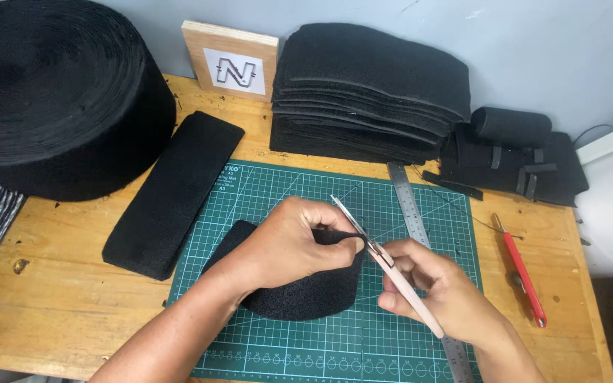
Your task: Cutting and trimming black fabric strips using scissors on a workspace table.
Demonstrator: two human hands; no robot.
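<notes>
Two hands work over one green cutting mat [285,191] on a wooden bench [58,284]. The left hand [289,245] presses down on a single black fabric piece [306,294] that lies on the mat, its fingers [338,245] pinched shut on a narrow black strap at the piece's upper edge. The right hand [438,284] has its fingers curled closed around one pair of thread snips [384,259] with a pale handle, the slim metal blades pointing up and left and meeting the strap just beside the left fingertips. The fabric piece looks fuzzy and matte, with a rounded lower edge; much of it is hidden under the left hand. One steel ruler [409,202] lies along the mat's right side, passing under the right hand. One red-handled cutter [523,273] rests on the bench to the right. One long black padded strip [172,191] lies left of the mat, one large black roll [58,92] stands at the far left, and one tall stack of black sheets [370,89] sits at the back beside a small wooden sign block [230,57]. A small heap of black strapped pieces [512,156] lies at the far right.
</notes>
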